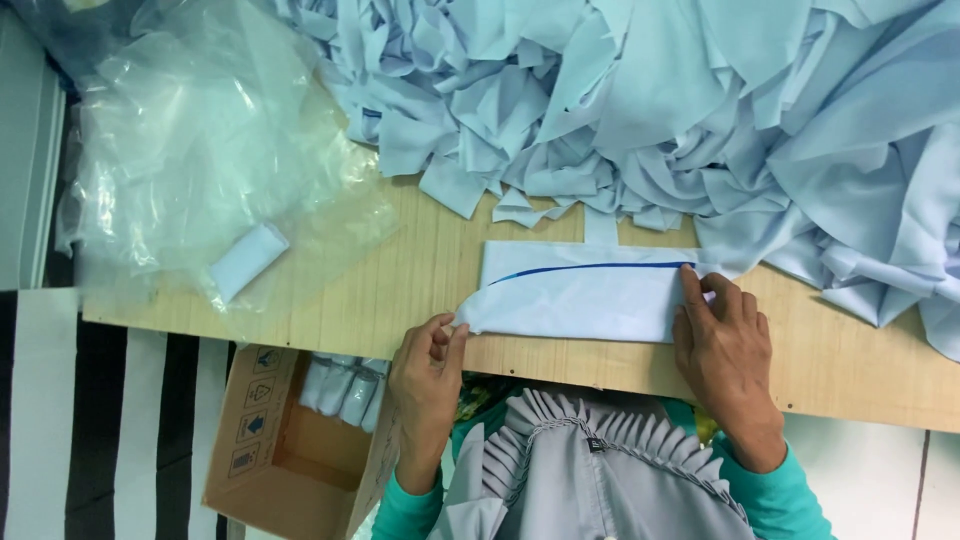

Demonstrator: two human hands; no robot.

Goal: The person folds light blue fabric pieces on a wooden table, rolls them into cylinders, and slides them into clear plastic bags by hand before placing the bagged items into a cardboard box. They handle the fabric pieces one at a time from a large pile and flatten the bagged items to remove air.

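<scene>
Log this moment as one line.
left hand: pinching folded cloth corner | right hand: pressing its other end | surface: wooden table

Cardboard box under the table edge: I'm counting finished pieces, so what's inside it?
The cardboard box holds a few rolled pale blue pieces in clear wrap at its far end. The wooden table covers anything farther back.
</scene>
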